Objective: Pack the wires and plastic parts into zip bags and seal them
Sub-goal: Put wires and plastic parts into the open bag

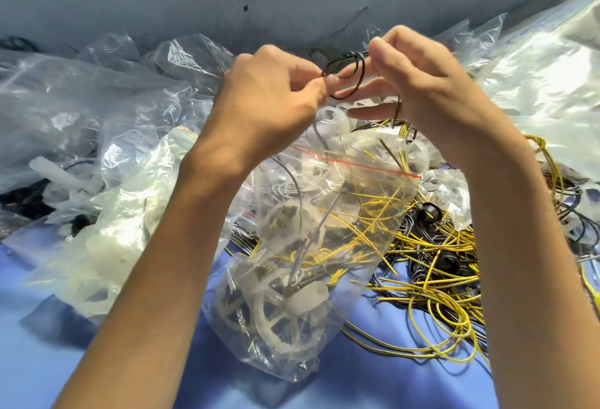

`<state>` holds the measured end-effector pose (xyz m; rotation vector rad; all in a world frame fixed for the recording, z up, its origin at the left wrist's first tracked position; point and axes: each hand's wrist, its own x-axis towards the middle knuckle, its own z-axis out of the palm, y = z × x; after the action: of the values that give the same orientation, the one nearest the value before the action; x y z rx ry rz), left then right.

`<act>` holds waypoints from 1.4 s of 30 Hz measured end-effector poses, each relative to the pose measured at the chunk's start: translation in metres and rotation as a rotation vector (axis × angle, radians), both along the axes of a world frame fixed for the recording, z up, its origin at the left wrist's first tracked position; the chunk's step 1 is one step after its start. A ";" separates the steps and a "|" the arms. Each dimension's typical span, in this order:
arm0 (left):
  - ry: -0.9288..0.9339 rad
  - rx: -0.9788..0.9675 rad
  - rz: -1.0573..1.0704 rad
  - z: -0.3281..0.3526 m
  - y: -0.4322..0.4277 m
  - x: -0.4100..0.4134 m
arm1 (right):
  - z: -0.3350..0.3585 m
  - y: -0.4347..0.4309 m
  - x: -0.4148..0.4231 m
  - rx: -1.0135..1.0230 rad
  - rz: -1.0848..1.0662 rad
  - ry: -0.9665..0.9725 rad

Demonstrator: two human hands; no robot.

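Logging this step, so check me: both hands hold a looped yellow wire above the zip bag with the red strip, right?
Not quite. The head view shows the looped wire is black, not yellow. The left hand and right hand do hold it above the zip bag with the red strip.

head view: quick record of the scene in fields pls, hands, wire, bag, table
left hand: pinches thin black wire loop
right hand: pinches the same loop
clear zip bag with red strip: below the hands, holds white plastic wheel parts and bagged yellow wires; seal state unclear
loose yellow wires: heaped on blue table, right of the bag
other clear plastic bags: piled at left
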<state>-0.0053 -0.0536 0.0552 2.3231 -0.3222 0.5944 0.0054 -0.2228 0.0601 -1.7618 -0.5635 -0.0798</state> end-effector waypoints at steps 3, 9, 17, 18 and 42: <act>-0.008 0.084 0.016 -0.002 -0.006 -0.002 | 0.000 0.002 0.000 0.089 0.054 0.044; -0.036 -0.175 -0.079 0.003 -0.010 -0.005 | -0.005 0.002 0.002 0.132 0.204 0.066; -0.038 -0.316 -0.152 0.005 -0.003 -0.005 | -0.007 0.003 0.003 0.120 0.237 0.128; -0.028 -0.313 -0.158 0.005 -0.002 -0.004 | -0.006 0.001 0.003 0.098 0.199 0.111; 0.210 0.203 -0.435 0.008 0.019 -0.015 | -0.004 -0.022 0.005 -0.512 -0.006 -0.092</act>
<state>-0.0200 -0.0341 0.0635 2.3731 -0.7911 0.1067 0.0099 -0.2449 0.0560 -2.2657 -0.6865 -0.0207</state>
